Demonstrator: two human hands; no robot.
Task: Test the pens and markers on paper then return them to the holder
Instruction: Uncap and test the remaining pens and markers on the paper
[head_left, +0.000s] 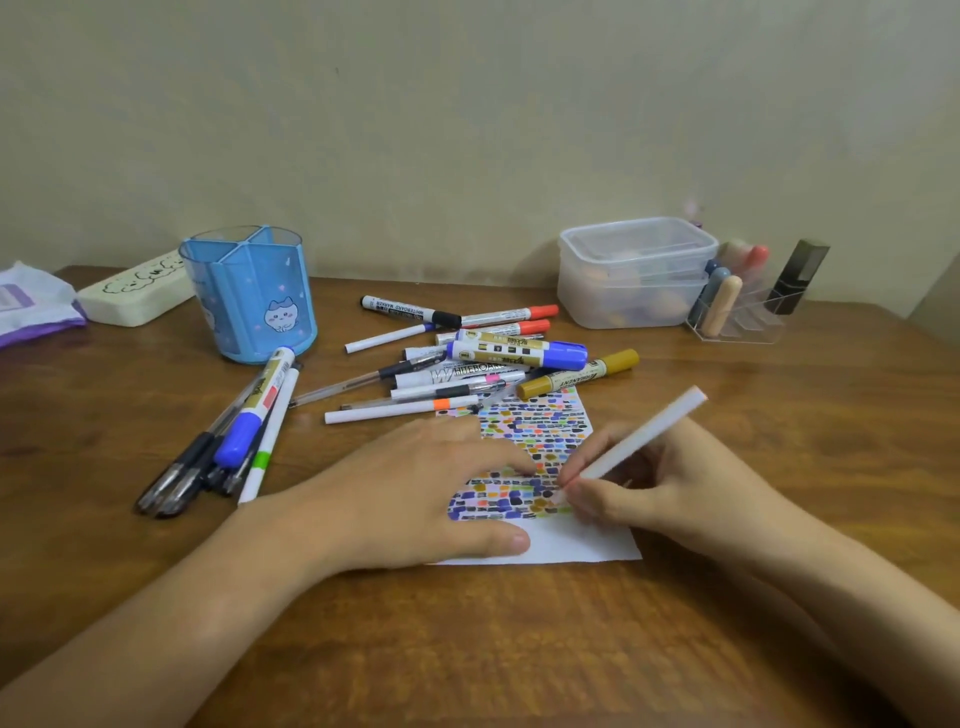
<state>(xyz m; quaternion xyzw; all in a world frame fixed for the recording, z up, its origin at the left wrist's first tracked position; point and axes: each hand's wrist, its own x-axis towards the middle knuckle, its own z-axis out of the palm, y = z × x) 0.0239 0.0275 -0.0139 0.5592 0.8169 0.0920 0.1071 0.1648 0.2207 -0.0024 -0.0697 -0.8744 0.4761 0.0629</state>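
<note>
The white marker (639, 435) is in use on the paper (566, 540): its tip touches the sheet near the lower rows of coloured swatches, and its barrel slants up and away to the right, the back end highest. The right hand (660, 486) pinches it low on the barrel in a writing grip, fingers curled round it. The left hand (415, 493) lies flat on the left part of the sheet, fingers straight and spread, pressing it down and holding nothing.

The paper lies on the wooden surface (467, 649) just in front of the person, most of it already filled with small colour patches, with a bare white strip along the near edge. Beyond its far edge is a loose heap of pens and markers (483, 358) — one has a blue cap, one is mustard yellow and two have red caps. A second bunch (228, 441) lies to the left, long axes running from the near left up toward the holder.

The blue holder (249, 296) stands upright at the far left, well apart from the marker, and looks empty. So the return, as I judge it, runs left and away across the sheet — the left hand is nearer the holder, while the right has the marker.
</note>
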